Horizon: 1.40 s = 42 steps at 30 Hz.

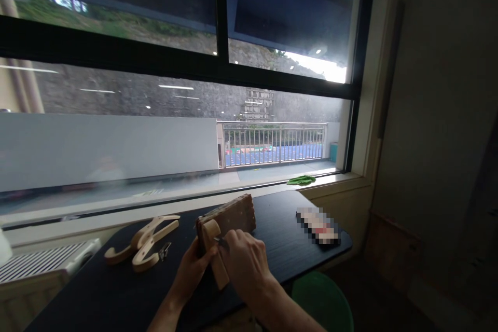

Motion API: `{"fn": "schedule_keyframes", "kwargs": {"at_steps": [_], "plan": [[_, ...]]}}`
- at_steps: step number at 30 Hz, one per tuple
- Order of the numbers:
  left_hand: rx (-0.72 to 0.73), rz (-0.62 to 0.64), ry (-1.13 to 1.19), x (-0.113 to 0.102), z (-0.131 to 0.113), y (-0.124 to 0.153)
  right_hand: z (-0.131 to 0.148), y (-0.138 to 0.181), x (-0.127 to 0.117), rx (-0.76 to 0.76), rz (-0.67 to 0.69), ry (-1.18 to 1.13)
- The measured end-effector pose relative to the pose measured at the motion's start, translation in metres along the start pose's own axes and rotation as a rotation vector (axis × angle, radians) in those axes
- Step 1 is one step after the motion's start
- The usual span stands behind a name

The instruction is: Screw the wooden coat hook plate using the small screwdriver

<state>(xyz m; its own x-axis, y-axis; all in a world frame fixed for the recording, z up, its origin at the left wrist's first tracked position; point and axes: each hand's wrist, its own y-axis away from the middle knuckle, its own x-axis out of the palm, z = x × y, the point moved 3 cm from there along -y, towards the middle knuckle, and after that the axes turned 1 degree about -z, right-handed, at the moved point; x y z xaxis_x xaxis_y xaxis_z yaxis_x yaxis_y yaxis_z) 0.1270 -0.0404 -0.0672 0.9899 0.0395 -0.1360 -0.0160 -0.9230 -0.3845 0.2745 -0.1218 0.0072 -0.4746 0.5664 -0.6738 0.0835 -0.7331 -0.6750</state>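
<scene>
My left hand (194, 267) is closed around a pale curved wooden piece (221, 270) and presses it against a brown block-like object (235, 215) with a bumpy edge. Fingers of my right hand (247, 257) pinch a small dark tool (221, 242), whose tip meets the wood near its rounded upper end. My fingers cover most of the tool, so its kind is unclear. To the left on the dark table (280, 254) lie more curved wooden pieces (146, 244) with hooked ends, beside a small metal clip-like part (165, 251).
A pixelated flat object (319, 226) lies at the table's right end. Green cloth-like material (301, 180) rests on the window sill. Below the table edge stands a round green stool or bin (322, 301). A white radiator (50, 262) is at the left, under the window.
</scene>
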Motion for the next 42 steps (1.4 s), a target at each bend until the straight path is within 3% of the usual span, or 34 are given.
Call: {"fn": "schedule_keyframes", "kwargs": {"at_steps": [6, 12, 19, 32, 42], "plan": [[-0.012, 0.020, -0.002, 0.002, -0.005, 0.003, -0.003, 0.003, 0.002, 0.048, 0.090, 0.036], [-0.014, -0.036, 0.037, 0.003, -0.008, 0.003, -0.001, 0.000, -0.004, 0.031, 0.173, 0.064], [-0.017, -0.042, 0.029, 0.004, -0.012, 0.005, 0.003, -0.004, -0.009, -0.079, 0.091, 0.083], [-0.023, -0.007, 0.013, 0.003, -0.009, 0.004, 0.001, -0.003, -0.002, 0.035, 0.164, 0.083], [-0.025, -0.004, 0.026, 0.000, 0.000, 0.001, 0.009, -0.001, -0.011, 0.022, 0.151, -0.024]]}}
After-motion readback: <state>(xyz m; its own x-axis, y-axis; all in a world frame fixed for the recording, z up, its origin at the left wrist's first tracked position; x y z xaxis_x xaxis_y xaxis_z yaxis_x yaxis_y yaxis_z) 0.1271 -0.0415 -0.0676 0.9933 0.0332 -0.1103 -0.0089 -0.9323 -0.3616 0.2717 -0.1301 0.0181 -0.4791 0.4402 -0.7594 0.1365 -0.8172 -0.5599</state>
